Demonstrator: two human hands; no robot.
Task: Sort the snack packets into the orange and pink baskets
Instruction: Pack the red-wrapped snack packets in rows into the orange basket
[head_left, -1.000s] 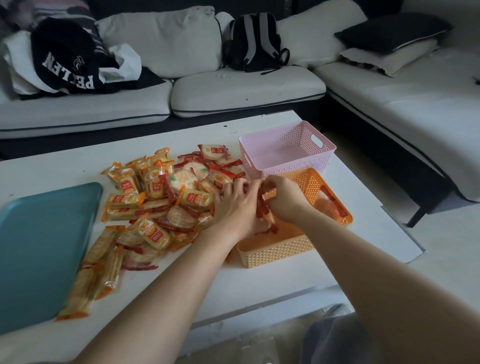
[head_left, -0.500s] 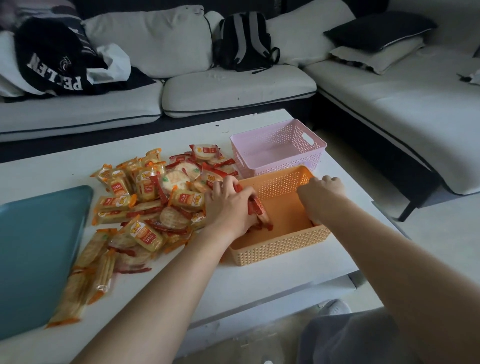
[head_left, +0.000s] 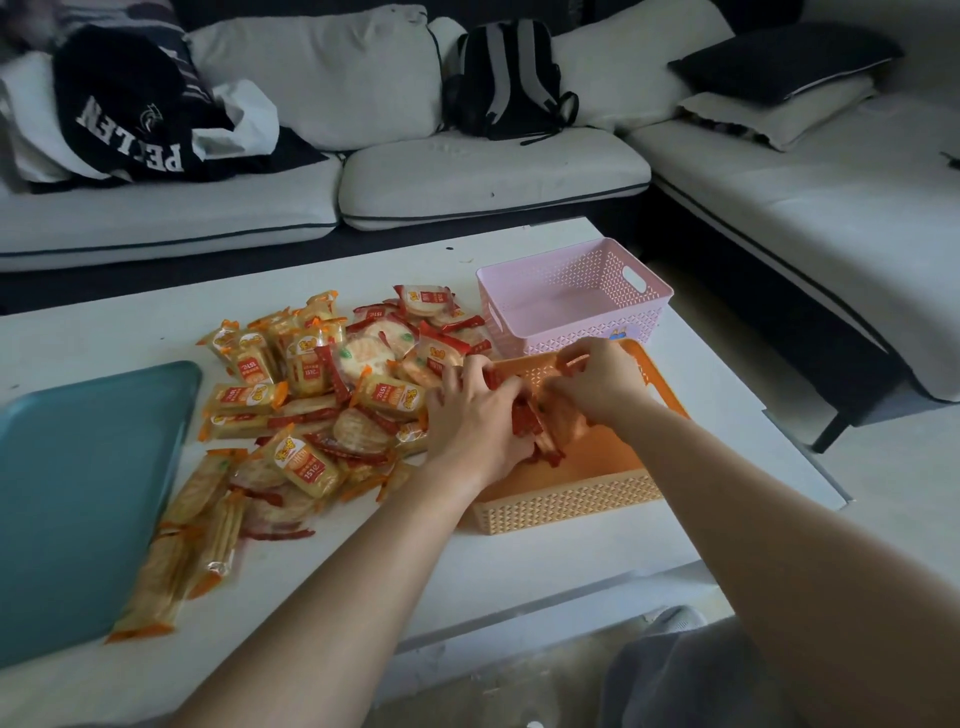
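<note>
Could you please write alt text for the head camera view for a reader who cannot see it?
The left hand and right hand together grip a bunch of red-edged packets over the orange basket on a white table. The pink basket stands just behind it; a pile of snack packets lies to the left, beside a teal tray.

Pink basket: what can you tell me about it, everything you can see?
The pink basket is a rectangular tub of pale pink plastic with lattice-holed walls and a slot handle in each short end. It stands upright and looks empty on the table, far right, just behind the orange basket, with packets lying by its left end.
</note>
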